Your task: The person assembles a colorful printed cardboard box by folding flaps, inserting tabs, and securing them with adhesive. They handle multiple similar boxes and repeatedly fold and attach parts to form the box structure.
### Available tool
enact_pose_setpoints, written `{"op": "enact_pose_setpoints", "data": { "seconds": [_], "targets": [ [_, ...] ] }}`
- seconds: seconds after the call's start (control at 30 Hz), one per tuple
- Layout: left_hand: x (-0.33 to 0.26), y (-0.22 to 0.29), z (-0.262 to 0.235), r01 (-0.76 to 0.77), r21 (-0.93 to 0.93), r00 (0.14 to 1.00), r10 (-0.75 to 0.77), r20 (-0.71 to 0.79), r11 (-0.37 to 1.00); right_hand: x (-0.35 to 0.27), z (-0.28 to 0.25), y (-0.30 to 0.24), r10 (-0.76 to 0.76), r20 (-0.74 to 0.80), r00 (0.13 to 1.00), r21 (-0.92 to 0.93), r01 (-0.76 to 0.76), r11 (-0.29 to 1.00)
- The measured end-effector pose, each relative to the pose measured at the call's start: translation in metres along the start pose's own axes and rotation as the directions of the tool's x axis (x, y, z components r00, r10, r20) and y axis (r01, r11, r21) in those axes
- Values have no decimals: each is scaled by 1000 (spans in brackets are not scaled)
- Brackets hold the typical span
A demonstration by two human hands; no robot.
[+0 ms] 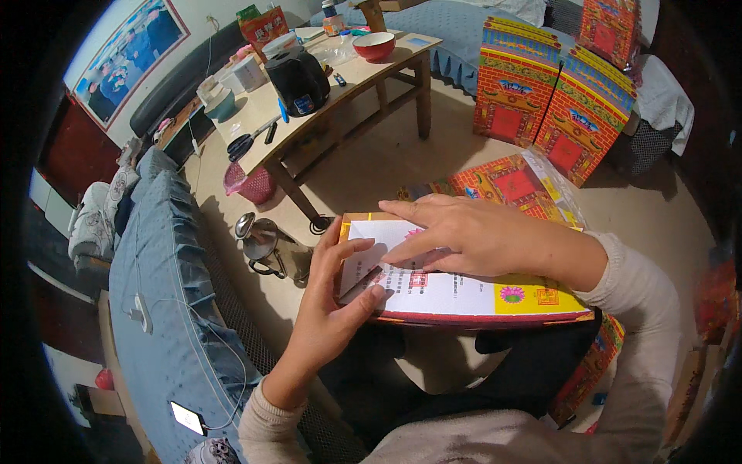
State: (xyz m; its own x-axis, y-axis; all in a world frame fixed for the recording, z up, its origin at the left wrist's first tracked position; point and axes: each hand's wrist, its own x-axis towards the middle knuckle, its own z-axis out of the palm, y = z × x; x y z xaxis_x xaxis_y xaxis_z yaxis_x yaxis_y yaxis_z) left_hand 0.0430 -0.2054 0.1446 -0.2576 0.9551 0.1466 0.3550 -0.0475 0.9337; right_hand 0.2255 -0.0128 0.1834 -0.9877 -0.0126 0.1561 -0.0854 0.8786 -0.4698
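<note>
A person seated on the floor worked a flat cardboard sheet [464,298], white on its upper face with yellow and red printed borders, which lay across the lap just right of the frame's centre. The left hand [336,305] pinched the sheet's left end, thumb beneath the edge and fingers curled over a folded flap. The right hand [464,232] lay open and flat on top, fingers spread toward nine o'clock, pressing the fold down rather than gripping.

The sheet looked light, thin and fairly stiff, likely to crease along scored lines and to tear or dent if pulled hard; its edges and flap corners seemed the safest places to take hold, with a flat palm steadying the middle.

At one o'clock stood two assembled paper boxes [553,97], tall, printed as red-brick gatehouses with blue and yellow roofs. Between them and the hands lay a stack of unfolded printed sheets [510,185] in the same red pattern, partly in clear wrap. At eleven o'clock a low wooden table [363,73] carried a black kettle [297,77], a red bowl [374,45] and an orange-red packet [265,27]. A framed picture [127,54] hung at ten o'clock.
</note>
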Motion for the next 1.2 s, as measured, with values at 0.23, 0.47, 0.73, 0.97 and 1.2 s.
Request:
{"op": "enact_pose_setpoints", "data": {
  "seconds": [0.23,0.47,0.73,0.97,1.2],
  "targets": [
    [-4,-4,1,52,-142,999,-51,14,989,-1,1,0,-12,-14,1000,-12,12,1000],
    [-12,-10,-1,-9,-155,1000,5,-26,988,0,-7,-5,33,46,998,115,-38,993],
    [-16,-10,3,-91,-21,987,87,-132,996,-17,-36,-5,126,124,984,282,-157,946],
    [-15,-2,10,-91,158,967,125,-221,983,-77,-58,12,284,225,932,353,-350,868],
    [-13,27,22,-257,756,928,371,20,602,-112,-51,13,377,256,890,415,-453,789]
  ]
}}
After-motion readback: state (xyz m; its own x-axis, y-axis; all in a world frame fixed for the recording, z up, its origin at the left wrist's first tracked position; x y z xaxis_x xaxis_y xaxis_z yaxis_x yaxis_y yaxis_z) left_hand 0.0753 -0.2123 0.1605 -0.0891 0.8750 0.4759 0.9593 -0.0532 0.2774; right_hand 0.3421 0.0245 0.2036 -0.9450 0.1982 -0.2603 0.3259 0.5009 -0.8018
